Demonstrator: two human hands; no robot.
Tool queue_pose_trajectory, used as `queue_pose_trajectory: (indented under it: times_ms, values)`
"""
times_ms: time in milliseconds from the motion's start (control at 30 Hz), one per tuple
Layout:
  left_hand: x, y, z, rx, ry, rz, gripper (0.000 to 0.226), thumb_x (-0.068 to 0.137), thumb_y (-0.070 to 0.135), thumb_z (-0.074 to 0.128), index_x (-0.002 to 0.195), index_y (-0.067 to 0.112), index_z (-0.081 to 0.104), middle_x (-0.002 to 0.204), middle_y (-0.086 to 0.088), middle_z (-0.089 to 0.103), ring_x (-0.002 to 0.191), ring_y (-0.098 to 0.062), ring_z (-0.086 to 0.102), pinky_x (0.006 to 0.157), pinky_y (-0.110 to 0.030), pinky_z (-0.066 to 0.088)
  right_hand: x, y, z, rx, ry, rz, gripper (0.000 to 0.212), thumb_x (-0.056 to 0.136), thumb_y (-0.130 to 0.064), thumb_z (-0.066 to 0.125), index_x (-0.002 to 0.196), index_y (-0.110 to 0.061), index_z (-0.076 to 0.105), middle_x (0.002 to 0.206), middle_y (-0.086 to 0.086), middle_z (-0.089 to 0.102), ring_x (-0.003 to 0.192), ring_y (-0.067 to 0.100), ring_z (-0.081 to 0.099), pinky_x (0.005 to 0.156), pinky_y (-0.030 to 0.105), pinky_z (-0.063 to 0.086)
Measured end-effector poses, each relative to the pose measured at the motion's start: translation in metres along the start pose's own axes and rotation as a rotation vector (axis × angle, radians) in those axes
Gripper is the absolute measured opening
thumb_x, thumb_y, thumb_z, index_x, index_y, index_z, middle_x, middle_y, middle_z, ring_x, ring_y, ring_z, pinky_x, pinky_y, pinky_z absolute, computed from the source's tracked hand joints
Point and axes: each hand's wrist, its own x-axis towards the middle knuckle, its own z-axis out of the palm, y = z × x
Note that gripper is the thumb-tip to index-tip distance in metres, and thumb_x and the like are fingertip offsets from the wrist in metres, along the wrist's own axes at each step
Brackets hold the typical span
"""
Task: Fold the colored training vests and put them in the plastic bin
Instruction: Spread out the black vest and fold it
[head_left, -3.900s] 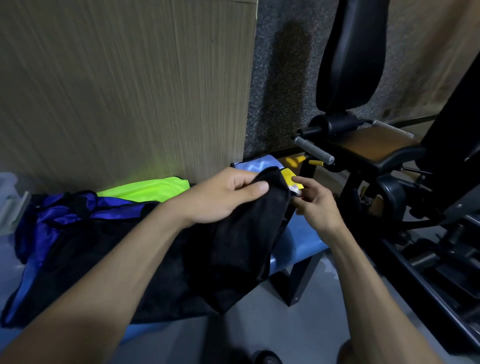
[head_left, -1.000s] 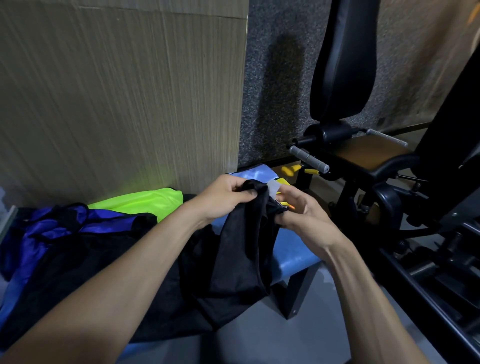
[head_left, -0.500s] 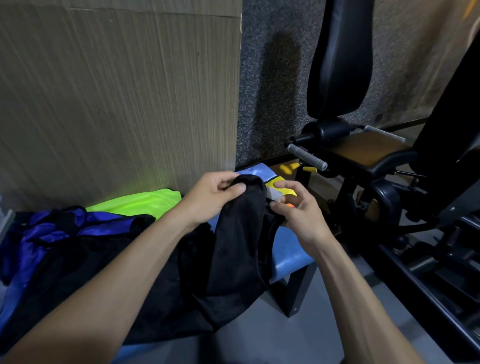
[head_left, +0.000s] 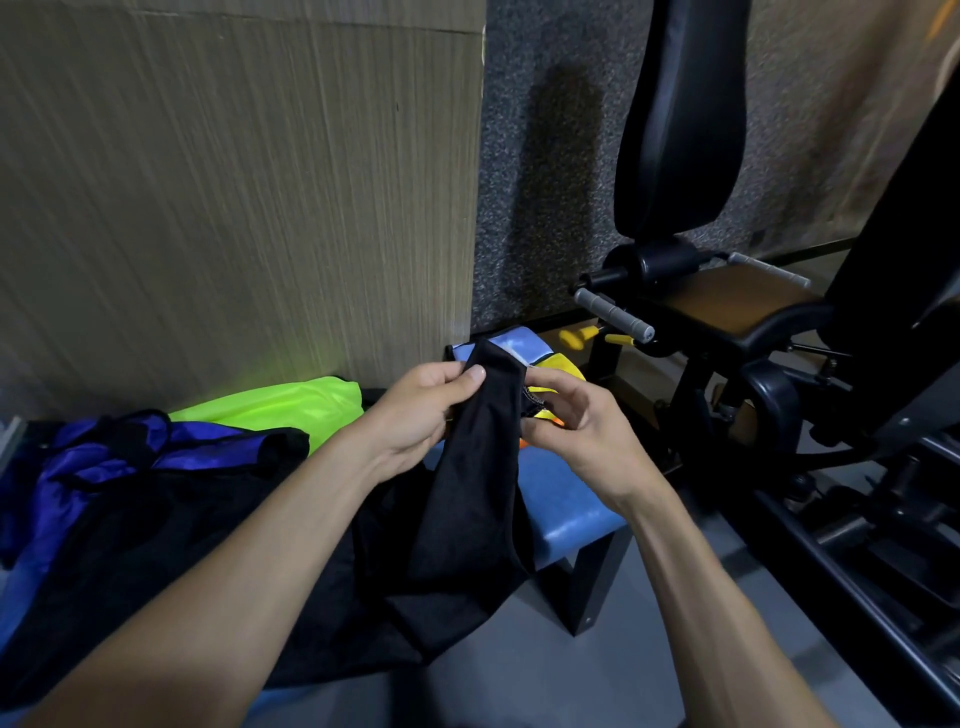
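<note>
Both hands pinch the black vest (head_left: 467, 488) over the bench (head_left: 566, 499) right end: left hand (head_left: 421, 410) and right hand (head_left: 576, 431) hold its top edge.

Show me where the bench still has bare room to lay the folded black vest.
Free: the blue bench pad at its right end, between the hanging black vest and the bench edge, in front of the yellow vest. Crowded: the left stretch, covered by the blue vest, more black fabric and the neon green vest. Both the left hand and the right hand grip the black vest.
</note>
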Motion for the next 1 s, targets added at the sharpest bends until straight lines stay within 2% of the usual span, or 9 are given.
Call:
queue_pose_trajectory:
  times_ms: [100,267,400,467,533,600,667,833,1000]
  values:
    - [0.001,-0.001,0.001,-0.022,0.018,-0.012,0.028,0.105,0.018,0.050,0.119,0.001,0.067,0.110,-0.018,0.074,0.095,-0.021,0.073,0.077,-0.030,0.059,0.001,0.002,0.004,-0.044,0.023,-0.009,0.036,0.087,0.007,0.073,0.121,-0.003,0.067,0.120,0.010,0.070,0.114,0.035,0.064,0.088,0.053,0.057]
    - [-0.001,-0.006,-0.002,0.156,0.033,-0.022,0.032,0.105,0.028,0.052,0.119,0.006,0.070,0.110,-0.010,0.075,0.097,-0.015,0.069,0.076,-0.026,0.055,0.004,0.006,0.009,-0.113,0.223,-0.050,0.011,0.098,-0.009,0.066,0.100,-0.003,0.074,0.096,0.009,0.077,0.089,0.024,0.071,0.078,0.038,0.057]
    - [-0.001,-0.010,-0.010,0.158,0.091,-0.003,0.037,0.106,0.027,0.051,0.121,-0.003,0.066,0.117,-0.022,0.071,0.098,-0.020,0.067,0.082,-0.031,0.054,0.005,0.009,0.004,-0.116,0.236,-0.028,0.008,0.096,-0.005,0.067,0.094,-0.002,0.074,0.086,0.008,0.074,0.080,0.009,0.065,0.068,0.021,0.052]
    - [-0.001,-0.009,-0.010,0.094,0.116,0.004,0.036,0.106,0.025,0.050,0.121,-0.004,0.066,0.117,-0.021,0.071,0.098,-0.021,0.068,0.086,-0.034,0.055,0.003,0.012,0.001,-0.107,0.149,0.022,0.012,0.092,0.000,0.070,0.102,-0.005,0.073,0.098,0.007,0.074,0.093,0.013,0.068,0.075,0.026,0.055]
    - [0.001,-0.009,-0.009,0.034,0.128,0.009,0.035,0.106,0.023,0.050,0.121,-0.004,0.066,0.114,-0.021,0.072,0.096,-0.023,0.070,0.085,-0.035,0.057,0.002,0.014,0.000,-0.154,0.056,0.005,0.026,0.089,0.001,0.074,0.113,-0.008,0.071,0.114,0.003,0.072,0.111,0.016,0.067,0.093,0.033,0.054]
    - [0.000,-0.008,-0.007,0.024,0.114,0.016,0.032,0.106,0.022,0.048,0.117,0.000,0.069,0.110,-0.017,0.075,0.094,-0.021,0.072,0.079,-0.031,0.059,0.003,0.014,0.002,-0.185,-0.005,-0.036,0.032,0.087,0.000,0.076,0.117,-0.009,0.070,0.120,0.004,0.071,0.116,0.014,0.065,0.102,0.030,0.049]
    - [0.000,-0.011,-0.006,0.024,0.105,0.023,0.030,0.106,0.022,0.048,0.114,0.003,0.070,0.107,-0.015,0.075,0.093,-0.019,0.073,0.076,-0.028,0.058,0.003,0.014,0.005,-0.230,0.005,-0.039,0.031,0.087,-0.007,0.080,0.116,-0.012,0.071,0.120,0.001,0.070,0.114,0.010,0.064,0.100,0.026,0.048]
    - [0.001,-0.018,-0.006,0.010,0.116,0.021,0.030,0.106,0.022,0.050,0.112,0.002,0.071,0.104,-0.017,0.074,0.092,-0.021,0.072,0.076,-0.031,0.058,0.005,0.020,0.014,-0.531,0.163,-0.095,0.015,0.089,-0.030,0.078,0.100,-0.019,0.076,0.098,-0.012,0.071,0.092,0.006,0.064,0.077,0.017,0.047]
    - [0.002,-0.022,-0.012,0.090,0.150,-0.003,0.032,0.108,0.028,0.047,0.105,0.008,0.072,0.102,-0.011,0.075,0.091,-0.018,0.070,0.082,-0.034,0.052,0.008,0.021,0.013,-0.459,0.151,-0.136,0.011,0.092,-0.024,0.076,0.090,-0.013,0.077,0.087,-0.005,0.074,0.084,0.013,0.070,0.078,0.036,0.056]
